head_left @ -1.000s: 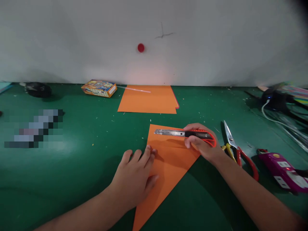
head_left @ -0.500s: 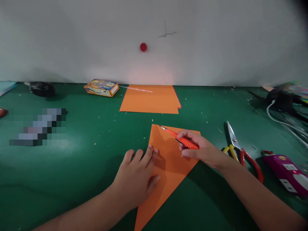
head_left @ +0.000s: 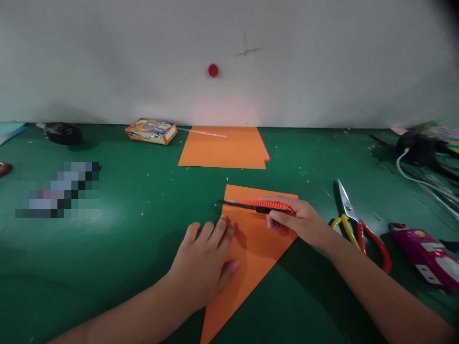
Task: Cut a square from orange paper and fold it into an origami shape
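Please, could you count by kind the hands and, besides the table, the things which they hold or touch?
Hands (left hand, right hand): 2
Snap-off utility knife, in the right: 1
Orange paper, under the left: 1
Total: 4

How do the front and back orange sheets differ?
Shape: the front sheet tapers along a slanted edge; the back sheet is broader, without that taper.
Contact: the left hand rests on the front sheet, with the right hand holding a cutter over it; a pale strip crosses the back sheet.
Shared: both are orange and lie on the green table.
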{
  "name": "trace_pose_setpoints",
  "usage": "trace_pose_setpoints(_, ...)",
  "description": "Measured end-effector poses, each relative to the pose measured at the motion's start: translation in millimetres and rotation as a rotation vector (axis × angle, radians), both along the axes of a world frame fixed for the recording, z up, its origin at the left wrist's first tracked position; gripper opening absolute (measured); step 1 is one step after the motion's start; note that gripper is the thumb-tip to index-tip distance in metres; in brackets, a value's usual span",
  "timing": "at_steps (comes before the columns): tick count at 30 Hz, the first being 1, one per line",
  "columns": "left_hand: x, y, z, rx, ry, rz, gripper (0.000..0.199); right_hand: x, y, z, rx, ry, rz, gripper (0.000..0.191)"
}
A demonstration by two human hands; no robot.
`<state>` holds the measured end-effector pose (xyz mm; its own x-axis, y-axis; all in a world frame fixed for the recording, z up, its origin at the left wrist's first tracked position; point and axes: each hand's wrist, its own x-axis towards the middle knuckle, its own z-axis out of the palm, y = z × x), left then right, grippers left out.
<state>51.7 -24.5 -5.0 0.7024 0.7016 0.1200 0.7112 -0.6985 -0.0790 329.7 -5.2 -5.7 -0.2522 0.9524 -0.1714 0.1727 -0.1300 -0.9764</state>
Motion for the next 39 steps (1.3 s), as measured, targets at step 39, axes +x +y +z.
trace_pose_setpoints(39,-1.2,0.3,0.0,-0.010,0.007,0.010,0.059,12.9,5.4,3.7,0.249,-0.302,-0.034,0.031)
